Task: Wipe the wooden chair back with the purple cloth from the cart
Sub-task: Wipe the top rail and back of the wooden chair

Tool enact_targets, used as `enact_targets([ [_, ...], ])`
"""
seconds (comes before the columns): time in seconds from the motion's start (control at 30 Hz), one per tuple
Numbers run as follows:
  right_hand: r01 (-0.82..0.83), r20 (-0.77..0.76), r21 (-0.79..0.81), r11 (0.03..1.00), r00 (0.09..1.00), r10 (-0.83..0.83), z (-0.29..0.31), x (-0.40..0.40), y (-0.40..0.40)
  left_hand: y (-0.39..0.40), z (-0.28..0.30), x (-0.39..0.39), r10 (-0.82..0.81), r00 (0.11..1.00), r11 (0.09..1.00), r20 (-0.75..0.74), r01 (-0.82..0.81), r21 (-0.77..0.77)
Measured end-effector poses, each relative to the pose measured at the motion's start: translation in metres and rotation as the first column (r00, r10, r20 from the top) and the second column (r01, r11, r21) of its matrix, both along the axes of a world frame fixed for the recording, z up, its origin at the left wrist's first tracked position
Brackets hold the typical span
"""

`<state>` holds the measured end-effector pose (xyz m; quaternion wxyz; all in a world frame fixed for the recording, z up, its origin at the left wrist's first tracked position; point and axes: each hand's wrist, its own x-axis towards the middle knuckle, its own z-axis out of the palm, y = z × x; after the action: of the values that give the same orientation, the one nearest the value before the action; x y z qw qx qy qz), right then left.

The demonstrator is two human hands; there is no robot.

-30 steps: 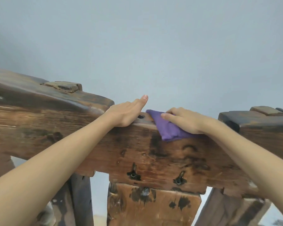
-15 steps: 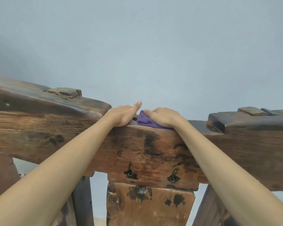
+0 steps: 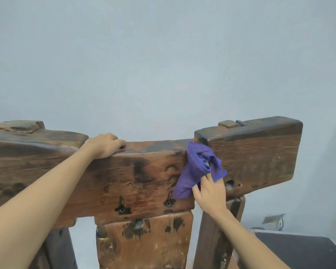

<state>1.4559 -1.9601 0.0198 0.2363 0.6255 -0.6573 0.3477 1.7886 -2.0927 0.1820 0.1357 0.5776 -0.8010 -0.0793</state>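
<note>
The dark wooden chair back (image 3: 136, 177) spans the view, its thick top rail dipping in the middle. My left hand (image 3: 103, 145) grips the top edge of the rail left of centre. A crumpled purple cloth (image 3: 194, 171) hangs against the front face of the rail, just left of the raised right end block (image 3: 254, 152). My right hand (image 3: 209, 193) presses the cloth's lower part against the wood, fingers pointing up and partly under the fabric.
A wide central splat (image 3: 144, 241) and two side posts run down below the rail. A dark flat surface (image 3: 299, 251) lies at the bottom right. A plain pale blue wall fills the background.
My right hand has slid the cloth from the top of the rail beside my left hand to the right and down onto the front face. The left hand stays gripping the rail.
</note>
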Motion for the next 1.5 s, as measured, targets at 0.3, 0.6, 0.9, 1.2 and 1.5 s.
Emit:
enact_targets([
  [0.3,0.242,0.667,-0.052,0.969,0.730,-0.147,0.055,-0.110,0.025,0.010,-0.008,-0.001,0.020,1.000,0.996,0.022,-0.018,-0.091],
  [0.6,0.059,0.342,-0.218,0.974,0.939,0.020,0.105,-0.125,-0.008,0.043,-0.003,-0.193,-0.235,0.958,0.970,-0.165,0.242,0.022],
  [0.9,-0.242,0.003,-0.014,0.970,0.970,0.242,-0.005,-0.210,0.007,0.014,-0.017,-0.252,-0.047,0.980,0.999,-0.193,0.048,0.004],
  [1.2,0.576,0.775,-0.263,0.774,0.604,-0.185,0.103,-0.276,-0.032,0.022,-0.014,-0.261,-0.059,0.982,0.997,-0.179,0.047,-0.067],
  [1.5,-0.142,0.044,-0.298,0.944,0.986,0.162,0.009,-0.095,-0.023,0.023,-0.009,-0.258,-0.060,0.986,0.998,-0.156,0.054,-0.039],
])
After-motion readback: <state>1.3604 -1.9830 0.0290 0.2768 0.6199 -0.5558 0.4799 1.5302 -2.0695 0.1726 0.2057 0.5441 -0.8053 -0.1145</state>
